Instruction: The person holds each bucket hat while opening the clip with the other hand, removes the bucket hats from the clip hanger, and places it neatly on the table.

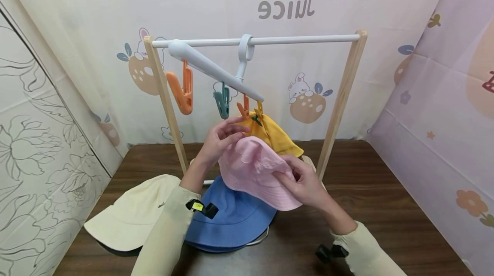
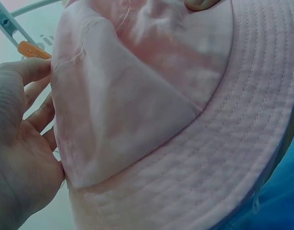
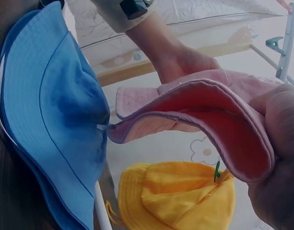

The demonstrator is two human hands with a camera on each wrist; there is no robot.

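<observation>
My right hand (image 1: 305, 181) grips a pink bucket hat (image 1: 254, 168) by its brim, with the thumb on the outer side. The fingers of my left hand (image 1: 221, 141), loosely bent, rest at the crown's top edge; the hat partly hides their tips in the left wrist view. An orange clip (image 1: 244, 107) hangs just above that hand from a pale hanger (image 1: 216, 70). Close behind the pink hat, a yellow hat (image 1: 279, 136) hangs from a yellow clip (image 1: 259, 107) at the hanger's far end. The right wrist view shows the pink hat's underside and darker pink inside.
A wooden-sided rack (image 1: 341, 104) carries the hanger on its white bar (image 1: 301, 40). Another orange clip (image 1: 182, 91) and a teal clip (image 1: 222, 102) hang without hats. Below, blue hats (image 1: 231, 218) lie stacked on the dark wooden table (image 1: 370, 207), beside a cream hat (image 1: 135, 211).
</observation>
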